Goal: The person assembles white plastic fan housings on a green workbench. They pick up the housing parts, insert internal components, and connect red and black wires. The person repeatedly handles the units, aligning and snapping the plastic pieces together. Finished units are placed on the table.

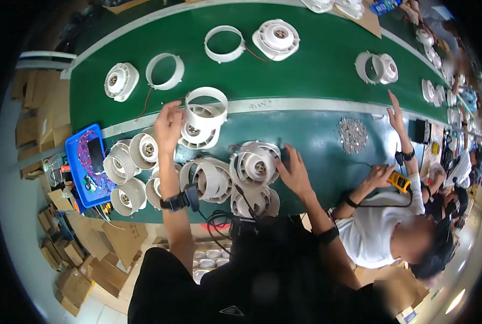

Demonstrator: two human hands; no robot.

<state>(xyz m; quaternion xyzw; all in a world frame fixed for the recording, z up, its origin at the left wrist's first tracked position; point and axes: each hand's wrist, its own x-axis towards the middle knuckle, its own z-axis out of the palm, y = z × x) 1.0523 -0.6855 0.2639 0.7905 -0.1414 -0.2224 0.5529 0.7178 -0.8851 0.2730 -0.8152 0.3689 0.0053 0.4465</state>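
Hands, both bare and mine, reach over a green worktable (316,121). My left hand (169,128) has its fingers loosely bent, just left of a white plastic ring (224,105); I cannot tell whether they touch it or pinch anything. That ring stands on a white finned housing (202,143). My right hand (295,174) has thumb and fingers spread apart with nothing visible in them, close beside the right edge of another white finned housing (260,168) with a copper-coloured centre. More housings and rings crowd between my forearms. To the left, a blue tray (73,139) holds red and dark wires. To the right lies a heap of small metal parts (352,136). Beyond it, a co-worker in white (370,237) grips a yellow tool (399,182).
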